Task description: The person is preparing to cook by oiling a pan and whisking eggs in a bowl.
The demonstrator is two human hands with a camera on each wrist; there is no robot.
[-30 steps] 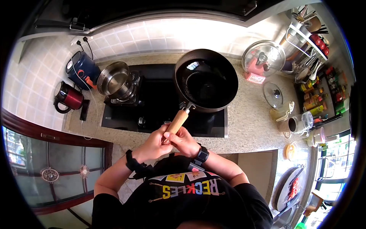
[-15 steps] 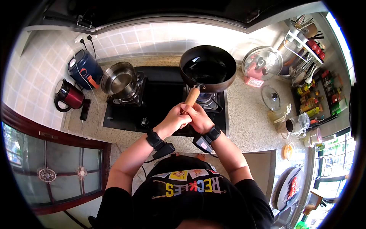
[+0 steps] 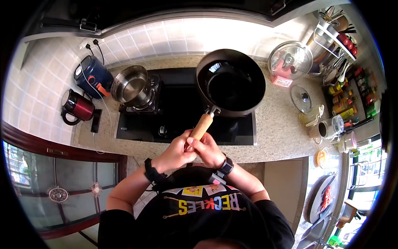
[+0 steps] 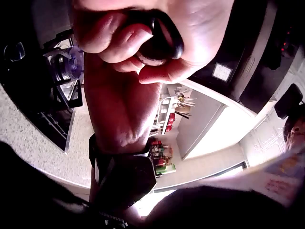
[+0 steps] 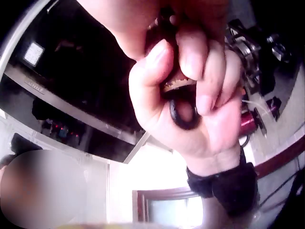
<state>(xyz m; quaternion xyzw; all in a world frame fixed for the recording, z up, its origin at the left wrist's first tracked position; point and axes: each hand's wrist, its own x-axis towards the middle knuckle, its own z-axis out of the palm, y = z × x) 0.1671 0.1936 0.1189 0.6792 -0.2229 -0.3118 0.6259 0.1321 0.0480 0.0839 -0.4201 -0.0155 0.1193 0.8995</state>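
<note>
Both my hands hold the pale wooden handle (image 3: 202, 126) of a deep dark wok (image 3: 233, 85). My left hand (image 3: 176, 154) wraps the handle's lower end, and my right hand (image 3: 211, 153) clasps it from the other side, a thumb lying along the top. The wok hangs over the right part of the black gas hob (image 3: 178, 99) and covers the burner there in the head view. Its inside is dark and glossy, with a bright reflection near the far wall. Curled fingers surround the handle's end in the right wrist view, where a black hanging ring (image 5: 177, 119) shows.
On the left burner stands a steel pot (image 3: 130, 86); a blue appliance (image 3: 92, 74) and red kettle (image 3: 78, 106) stand beyond it. Glass lids (image 3: 290, 60) lie at the right, near a pink box (image 3: 282, 81), jugs and a bottle rack (image 3: 346, 103). A range hood (image 3: 178, 18) overhangs the hob.
The wok went forward with its far side raised, baring the right burner, then came back toward my body with the arms drawn in. Both hands kept hold of the handle.
</note>
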